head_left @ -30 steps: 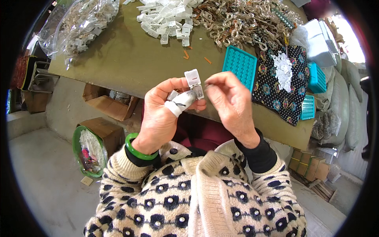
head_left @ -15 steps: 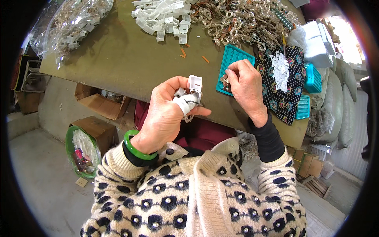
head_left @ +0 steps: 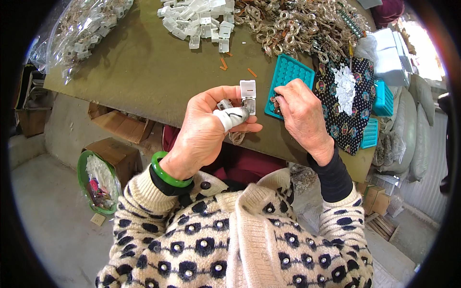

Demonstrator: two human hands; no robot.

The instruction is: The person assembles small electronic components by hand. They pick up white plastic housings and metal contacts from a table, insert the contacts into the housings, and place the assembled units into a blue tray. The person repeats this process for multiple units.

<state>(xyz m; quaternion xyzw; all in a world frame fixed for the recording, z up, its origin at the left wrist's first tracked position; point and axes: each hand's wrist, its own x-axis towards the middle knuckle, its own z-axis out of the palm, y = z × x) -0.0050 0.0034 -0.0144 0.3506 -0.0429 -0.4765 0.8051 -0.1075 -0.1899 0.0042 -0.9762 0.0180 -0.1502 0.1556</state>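
My left hand [head_left: 199, 129] is closed round a small white plastic case [head_left: 248, 90], whose hinged lid stands up. Its thumb wears a white wrapping [head_left: 231, 117] with a greyish tip, pressed near the case. A coil of thin clear wire [head_left: 236, 138] hangs under those fingers. Over the near end of a teal tray [head_left: 291, 69] with round hollows, my right hand [head_left: 305, 115] has thumb and fingers pinched together. Small coppery round discs [head_left: 275, 106] lie in the tray by those fingertips. What the pinch holds, if anything, is hidden.
Beyond lie a heap of white cases [head_left: 197, 24] and a pile of coiled clear wires [head_left: 297, 29]. Orange strips [head_left: 252, 72] lie on the table. White bits [head_left: 344, 91] rest on a patterned cloth [head_left: 362, 103] at right. A filled plastic bag [head_left: 93, 36] is far left.
My left hand has shifted slightly right and turned the case, so its inside shows more. My right hand stays at the tray, its knuckles a little lower, fingertips still among the discs.
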